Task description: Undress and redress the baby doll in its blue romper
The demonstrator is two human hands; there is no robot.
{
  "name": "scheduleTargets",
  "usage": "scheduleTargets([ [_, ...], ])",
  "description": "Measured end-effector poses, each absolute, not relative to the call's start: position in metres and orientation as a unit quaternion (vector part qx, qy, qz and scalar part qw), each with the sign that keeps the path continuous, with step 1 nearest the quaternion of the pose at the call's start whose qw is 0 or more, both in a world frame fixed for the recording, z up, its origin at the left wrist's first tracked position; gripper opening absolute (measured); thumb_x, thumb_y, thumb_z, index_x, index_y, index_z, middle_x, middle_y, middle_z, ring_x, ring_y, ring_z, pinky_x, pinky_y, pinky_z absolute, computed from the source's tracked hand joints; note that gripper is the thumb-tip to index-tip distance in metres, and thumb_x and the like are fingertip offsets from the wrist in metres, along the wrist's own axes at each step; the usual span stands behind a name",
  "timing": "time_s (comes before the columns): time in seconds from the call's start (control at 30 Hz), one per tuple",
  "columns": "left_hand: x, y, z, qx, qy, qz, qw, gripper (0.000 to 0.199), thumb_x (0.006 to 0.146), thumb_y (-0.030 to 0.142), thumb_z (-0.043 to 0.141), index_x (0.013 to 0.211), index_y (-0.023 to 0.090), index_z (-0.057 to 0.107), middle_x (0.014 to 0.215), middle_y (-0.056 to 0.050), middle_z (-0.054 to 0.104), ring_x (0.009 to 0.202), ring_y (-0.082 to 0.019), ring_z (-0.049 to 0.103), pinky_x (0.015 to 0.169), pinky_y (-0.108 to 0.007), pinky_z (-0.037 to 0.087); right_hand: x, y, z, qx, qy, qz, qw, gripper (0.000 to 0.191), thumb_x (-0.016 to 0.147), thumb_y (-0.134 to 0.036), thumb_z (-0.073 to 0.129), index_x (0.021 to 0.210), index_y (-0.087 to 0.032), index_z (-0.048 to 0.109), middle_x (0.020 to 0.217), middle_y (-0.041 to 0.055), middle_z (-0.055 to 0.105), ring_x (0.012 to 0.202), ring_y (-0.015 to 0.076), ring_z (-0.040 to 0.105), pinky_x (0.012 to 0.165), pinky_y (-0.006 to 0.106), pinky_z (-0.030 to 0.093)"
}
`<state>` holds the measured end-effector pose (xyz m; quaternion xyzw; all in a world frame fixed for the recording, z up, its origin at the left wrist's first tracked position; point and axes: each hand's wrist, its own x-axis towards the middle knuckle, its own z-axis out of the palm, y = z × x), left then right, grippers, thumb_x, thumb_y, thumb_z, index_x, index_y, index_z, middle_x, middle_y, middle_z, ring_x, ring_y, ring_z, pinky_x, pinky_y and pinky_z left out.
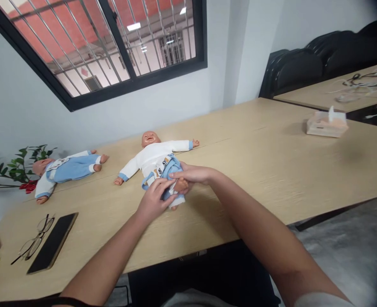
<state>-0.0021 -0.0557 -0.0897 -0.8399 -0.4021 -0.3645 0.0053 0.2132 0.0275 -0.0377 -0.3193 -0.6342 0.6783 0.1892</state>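
Observation:
A baby doll (pixel 145 158) in a white top with blue cuffs lies on its back, head toward the wall and arms spread. Light blue doll overalls (pixel 173 167) with a patterned bib are bunched around its hips and legs. My left hand (pixel 155 197) grips the overalls' leg fabric near the white cuff, thumb and fingers pinched on it. My right hand (pixel 193 174) is closed around the doll's leg from the other side, thumb on the blue cloth. One bare doll foot (pixel 181 184) shows between my hands; the other foot peeks out below the cuff.
A second doll (pixel 73 167), dressed in blue overalls, lies at the left beside a potted plant (pixel 22 164). Eyeglasses (pixel 35 241) and a phone (pixel 53 242) lie at the left front. A tissue box (pixel 326 124) stands at the right on the wooden table (pixel 255 153).

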Motion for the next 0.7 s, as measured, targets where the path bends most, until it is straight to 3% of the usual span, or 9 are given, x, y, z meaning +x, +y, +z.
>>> scheduleTargets([
  [0.1, -0.012, -0.051, -0.086, -0.823, -0.404, -0.398, -0.02, 0.03, 0.096, 0.031, 0.064, 0.125, 0.024, 0.065, 0.119, -0.01, 0.067, 0.112, -0.024, 0.064, 0.099, -0.041, 0.052, 0.227, 0.039, -0.04, -0.29, -0.651, 0.672, 0.201, 0.057, 0.082, -0.035, 0.079, 0.13, -0.021, 0.051, 0.111, 0.0093, 0.073, 0.085, 0.0205, 0.072, 0.076, 0.036, 0.065],
  [0.2, -0.031, -0.041, -0.084, -0.76, -0.487, -0.428, -0.049, 0.021, 0.099, 0.033, 0.056, 0.112, 0.021, 0.066, 0.101, -0.006, 0.066, 0.093, -0.021, 0.063, 0.088, -0.037, 0.052, 0.242, 0.049, -0.038, -0.281, -0.683, 0.648, 0.186, 0.054, 0.078, -0.022, 0.076, 0.128, -0.019, 0.056, 0.122, 0.0109, 0.071, 0.1, 0.0223, 0.071, 0.085, 0.034, 0.063],
  [0.33, -0.053, -0.028, -0.085, -0.767, -0.535, -0.329, -0.133, 0.039, 0.088, 0.045, 0.07, 0.115, 0.019, 0.061, 0.103, -0.005, 0.061, 0.092, -0.021, 0.059, 0.082, -0.034, 0.05, 0.252, 0.057, -0.041, -0.315, -0.727, 0.587, 0.164, 0.054, 0.072, -0.013, 0.072, 0.125, -0.019, 0.06, 0.127, 0.011, 0.07, 0.114, 0.0272, 0.068, 0.09, 0.035, 0.061],
  [0.4, -0.059, -0.026, -0.084, -0.789, -0.522, -0.288, -0.147, 0.047, 0.081, 0.048, 0.077, 0.113, 0.02, 0.059, 0.111, -0.007, 0.059, 0.098, -0.023, 0.058, 0.084, -0.034, 0.05, 0.252, 0.059, -0.043, -0.334, -0.744, 0.559, 0.152, 0.053, 0.072, -0.014, 0.071, 0.124, -0.019, 0.061, 0.126, 0.0103, 0.071, 0.114, 0.0287, 0.068, 0.089, 0.037, 0.06],
  [0.5, -0.059, -0.025, -0.083, -0.804, -0.503, -0.275, -0.156, 0.031, 0.088, 0.049, 0.069, 0.098, 0.021, 0.058, 0.107, -0.006, 0.059, 0.097, -0.023, 0.056, 0.087, -0.035, 0.047, 0.25, 0.058, -0.041, -0.37, -0.764, 0.514, 0.124, 0.046, 0.074, -0.019, 0.072, 0.119, -0.019, 0.063, 0.113, 0.0105, 0.074, 0.1, 0.0304, 0.071, 0.083, 0.04, 0.06],
  [0.57, -0.057, -0.026, -0.083, -0.785, -0.508, -0.306, -0.177, 0.027, 0.095, 0.048, 0.06, 0.094, 0.021, 0.057, 0.1, -0.005, 0.06, 0.092, -0.021, 0.055, 0.085, -0.035, 0.046, 0.245, 0.048, -0.037, -0.434, -0.777, 0.436, 0.132, 0.041, 0.077, -0.024, 0.074, 0.117, -0.018, 0.064, 0.107, 0.0126, 0.073, 0.094, 0.0319, 0.071, 0.081, 0.042, 0.058],
  [0.7, -0.053, -0.022, -0.093, -0.699, -0.503, -0.416, -0.292, 0.032, 0.1, 0.053, 0.052, 0.101, 0.021, 0.052, 0.087, 0.0, 0.056, 0.081, -0.018, 0.054, 0.076, -0.03, 0.045, 0.228, -0.005, -0.034, -0.559, -0.778, 0.12, 0.26, 0.027, 0.089, -0.03, 0.065, 0.113, -0.017, 0.063, 0.116, 0.0191, 0.068, 0.108, 0.0343, 0.063, 0.089, 0.042, 0.049],
])
